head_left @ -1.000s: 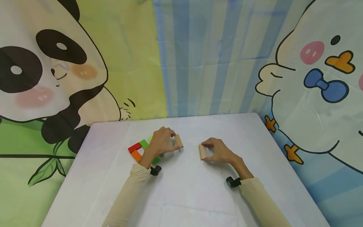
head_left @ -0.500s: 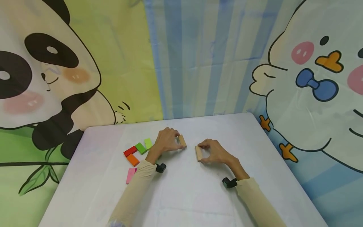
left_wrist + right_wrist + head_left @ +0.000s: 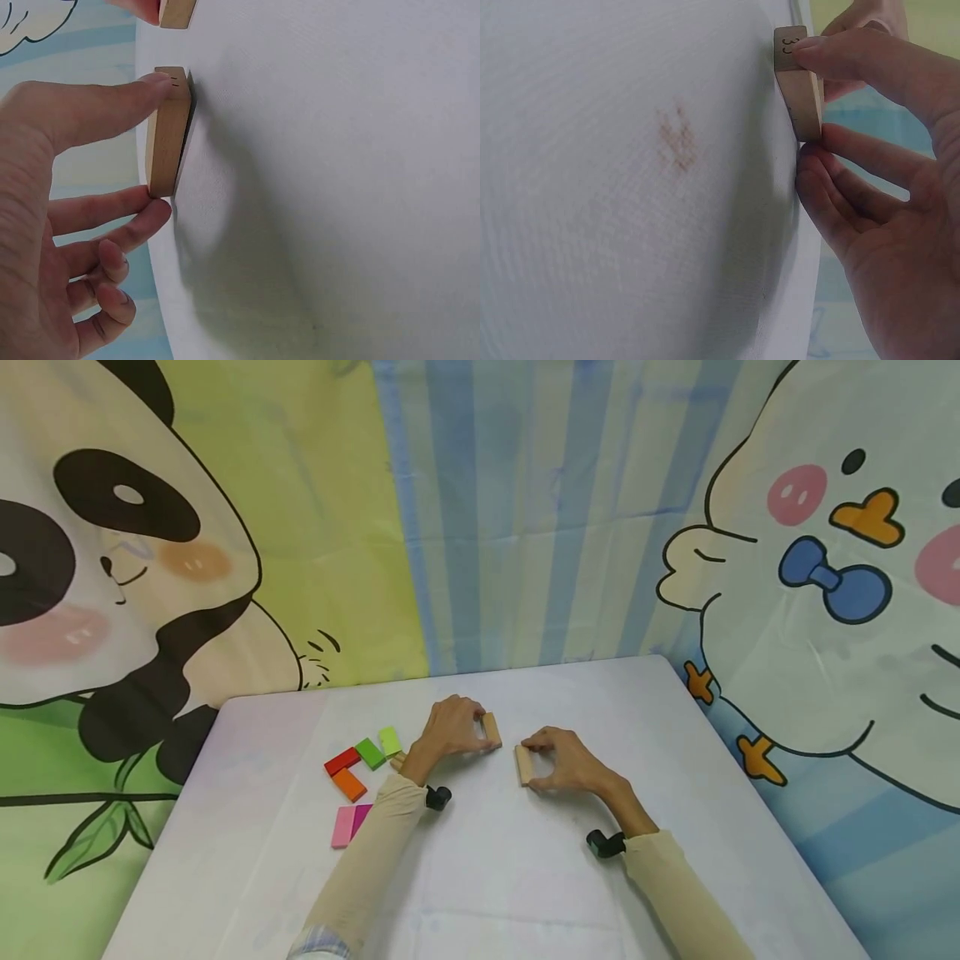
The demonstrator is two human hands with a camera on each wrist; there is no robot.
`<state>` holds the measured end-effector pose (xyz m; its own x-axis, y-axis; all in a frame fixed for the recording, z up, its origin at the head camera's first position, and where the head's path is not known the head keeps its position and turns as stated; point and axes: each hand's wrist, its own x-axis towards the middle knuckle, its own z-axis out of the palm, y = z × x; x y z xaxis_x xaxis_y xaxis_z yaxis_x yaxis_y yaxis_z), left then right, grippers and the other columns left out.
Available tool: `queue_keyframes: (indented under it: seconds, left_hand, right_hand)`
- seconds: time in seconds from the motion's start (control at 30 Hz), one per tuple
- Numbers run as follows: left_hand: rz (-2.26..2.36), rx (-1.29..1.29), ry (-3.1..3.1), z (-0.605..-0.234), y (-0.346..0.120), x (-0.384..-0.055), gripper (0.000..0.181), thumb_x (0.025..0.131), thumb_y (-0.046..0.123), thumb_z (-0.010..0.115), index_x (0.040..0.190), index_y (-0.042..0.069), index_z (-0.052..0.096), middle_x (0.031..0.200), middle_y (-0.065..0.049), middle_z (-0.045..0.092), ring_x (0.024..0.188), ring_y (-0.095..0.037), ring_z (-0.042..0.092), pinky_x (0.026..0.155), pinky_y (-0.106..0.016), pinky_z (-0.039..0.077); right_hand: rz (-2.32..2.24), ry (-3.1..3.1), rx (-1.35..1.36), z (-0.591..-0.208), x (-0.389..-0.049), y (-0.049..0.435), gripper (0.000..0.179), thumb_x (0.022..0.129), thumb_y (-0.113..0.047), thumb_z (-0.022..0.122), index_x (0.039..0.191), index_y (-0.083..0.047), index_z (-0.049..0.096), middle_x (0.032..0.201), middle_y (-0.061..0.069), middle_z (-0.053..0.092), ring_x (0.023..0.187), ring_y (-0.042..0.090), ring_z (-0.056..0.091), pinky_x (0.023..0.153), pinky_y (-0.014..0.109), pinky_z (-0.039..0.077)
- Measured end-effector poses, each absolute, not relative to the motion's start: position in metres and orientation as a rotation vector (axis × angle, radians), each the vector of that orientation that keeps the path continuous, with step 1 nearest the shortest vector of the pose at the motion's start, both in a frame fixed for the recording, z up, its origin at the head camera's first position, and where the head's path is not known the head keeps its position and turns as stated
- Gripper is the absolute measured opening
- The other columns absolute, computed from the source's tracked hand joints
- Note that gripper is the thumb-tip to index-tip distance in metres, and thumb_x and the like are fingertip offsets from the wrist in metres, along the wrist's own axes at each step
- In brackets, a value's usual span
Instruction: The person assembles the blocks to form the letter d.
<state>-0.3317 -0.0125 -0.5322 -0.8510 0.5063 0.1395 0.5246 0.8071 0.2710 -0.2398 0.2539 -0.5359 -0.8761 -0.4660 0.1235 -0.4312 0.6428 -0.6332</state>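
My left hand pinches a plain wooden block by its two ends, near the middle of the white table. In the left wrist view the thumb presses one end of that block and fingertips touch the other, with the block close over the cloth. A second plain wooden block is pinched the same way by my right hand. Dark print shows on the end of this block beside the right thumb. A narrow gap separates the two blocks, the left one slightly farther back.
Left of the hands lie red, orange, green and lime blocks. Plain wood shows beside the left wrist. Pink and purple blocks lie nearer, partly behind the left sleeve.
My left hand has carried its wooden block rightward, closer to the right one. The right hand stays nearly in place. Pink and purple blocks have come out from behind the left arm.
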Motion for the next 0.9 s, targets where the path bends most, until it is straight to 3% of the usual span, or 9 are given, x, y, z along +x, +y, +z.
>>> queue_keyframes:
  seconds: [0.6,0.9]
  left_hand:
    - [-0.768,-0.746,-2.927,-0.545,-0.001,-0.335,0.069,0.079,0.056,0.094,0.134,0.016,0.079,0.123,0.001,0.081,0.118,-0.027,0.074,0.096,-0.046,0.059]
    - [-0.879,-0.745,-2.914,-0.547,0.000,-0.335,0.052,0.089,0.042,0.089,0.134,0.017,0.079,0.125,0.001,0.082,0.125,-0.029,0.072,0.101,-0.051,0.056]
  right_hand:
    - [-1.086,2.799,-0.758,-0.535,-0.237,0.256,0.064,0.082,-0.018,0.096,0.138,-0.001,0.071,0.134,0.011,0.076,0.123,0.030,0.073,0.109,0.050,0.057]
    - [-1.037,2.834,-0.795,-0.535,-0.232,0.255,0.055,0.086,-0.017,0.094,0.134,0.000,0.073,0.135,0.014,0.077,0.126,0.034,0.073,0.110,0.053,0.057]
